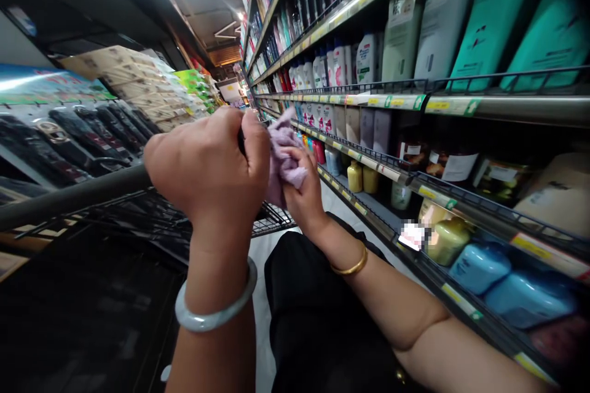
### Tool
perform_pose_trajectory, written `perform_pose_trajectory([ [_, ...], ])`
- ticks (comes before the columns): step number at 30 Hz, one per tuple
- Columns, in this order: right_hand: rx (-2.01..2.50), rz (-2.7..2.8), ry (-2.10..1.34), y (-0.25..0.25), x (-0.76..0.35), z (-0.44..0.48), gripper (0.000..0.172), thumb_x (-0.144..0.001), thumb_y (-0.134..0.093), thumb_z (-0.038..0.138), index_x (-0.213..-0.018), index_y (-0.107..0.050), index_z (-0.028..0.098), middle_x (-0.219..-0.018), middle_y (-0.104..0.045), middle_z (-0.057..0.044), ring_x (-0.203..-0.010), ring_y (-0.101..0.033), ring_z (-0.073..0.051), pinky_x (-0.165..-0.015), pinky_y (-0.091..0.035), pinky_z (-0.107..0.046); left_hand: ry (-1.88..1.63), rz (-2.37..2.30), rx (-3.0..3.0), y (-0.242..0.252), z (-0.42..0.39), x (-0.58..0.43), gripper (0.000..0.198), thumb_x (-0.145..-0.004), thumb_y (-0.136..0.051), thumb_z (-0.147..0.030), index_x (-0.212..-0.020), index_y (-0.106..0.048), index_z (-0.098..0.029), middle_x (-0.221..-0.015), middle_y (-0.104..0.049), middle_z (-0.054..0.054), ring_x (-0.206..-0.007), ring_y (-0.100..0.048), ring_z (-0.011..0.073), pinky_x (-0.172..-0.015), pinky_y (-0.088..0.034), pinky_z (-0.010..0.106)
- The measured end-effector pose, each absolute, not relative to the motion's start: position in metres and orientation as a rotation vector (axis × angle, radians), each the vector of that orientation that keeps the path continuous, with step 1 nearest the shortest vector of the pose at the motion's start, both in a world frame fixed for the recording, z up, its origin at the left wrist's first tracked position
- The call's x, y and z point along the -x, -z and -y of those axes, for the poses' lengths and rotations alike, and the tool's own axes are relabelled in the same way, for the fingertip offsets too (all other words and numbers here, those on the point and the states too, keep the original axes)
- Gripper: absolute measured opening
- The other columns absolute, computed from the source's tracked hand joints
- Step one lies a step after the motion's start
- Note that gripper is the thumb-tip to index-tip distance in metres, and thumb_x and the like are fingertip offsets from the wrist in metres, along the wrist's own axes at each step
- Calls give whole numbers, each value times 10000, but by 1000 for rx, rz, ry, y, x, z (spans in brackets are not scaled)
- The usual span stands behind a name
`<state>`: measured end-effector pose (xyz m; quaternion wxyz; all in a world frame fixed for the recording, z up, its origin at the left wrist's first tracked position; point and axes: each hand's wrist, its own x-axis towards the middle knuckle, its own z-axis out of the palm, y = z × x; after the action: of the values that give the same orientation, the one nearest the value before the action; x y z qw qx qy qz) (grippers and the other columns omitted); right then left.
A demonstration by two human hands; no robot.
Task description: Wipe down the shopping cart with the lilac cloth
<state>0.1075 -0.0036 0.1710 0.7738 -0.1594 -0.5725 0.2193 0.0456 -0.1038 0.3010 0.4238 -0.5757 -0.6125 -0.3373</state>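
Observation:
A crumpled pale purple cloth [280, 156] is bunched in my right hand [305, 187], whose fingers are curled round it. My left hand [212, 156] is closed in a fist just to the left of the cloth, its thumb next to the fabric. A small dark patch shows between its thumb and forefinger, but what the fist holds, if anything, is hidden. A pale bangle [216, 313] circles my left wrist, and a gold bangle [353, 263] my right.
Shelves [516, 107] of bottles line the right side, with large teal bottles [495, 24] up high and blue bottles [479, 267] at the bottom. On the left, a dark rail [83, 190] runs before packaged goods [59, 135]. Dark wire mesh [271, 221] lies beyond my hands.

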Motion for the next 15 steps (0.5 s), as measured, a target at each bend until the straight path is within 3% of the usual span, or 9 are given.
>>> perform_pose_trajectory([
  [3,416,1240,-599,-162,-108,6,335,-926,-635,177,-1242,-692,275,-1290,-726,-79,-1303,-668,-256,-1259,-503,-516,848,1520,1409,-301,108,-46,434,-1067,-395,-439,-833,-696,-232,-797,-686,71,-728,-590,228,-706,-225,410],
  [7,198,1356,-402,-187,-135,34,329,-973,-668,225,-1284,-690,329,-1388,-720,-37,-1465,-589,-260,-1354,-398,-527,886,1476,1361,-299,110,-46,419,-1057,-422,-404,-834,-727,-224,-748,-647,73,-706,-543,226,-706,-153,398],
  [11,114,1376,-416,-177,-131,22,410,-974,-671,290,-1381,-647,335,-1442,-705,-44,-1469,-594,-258,-1322,-442,-514,922,1413,1354,-296,116,-43,440,-1053,-423,-385,-826,-755,-207,-696,-567,62,-663,-482,216,-696,-113,390],
  [15,382,1240,-749,-145,-108,-1,359,-921,-725,278,-1279,-695,272,-1343,-752,-96,-1313,-703,-263,-1232,-532,-511,1001,1343,1397,-295,122,-35,415,-1043,-444,-380,-863,-789,-236,-643,-476,32,-633,-400,204,-686,-113,377],
])
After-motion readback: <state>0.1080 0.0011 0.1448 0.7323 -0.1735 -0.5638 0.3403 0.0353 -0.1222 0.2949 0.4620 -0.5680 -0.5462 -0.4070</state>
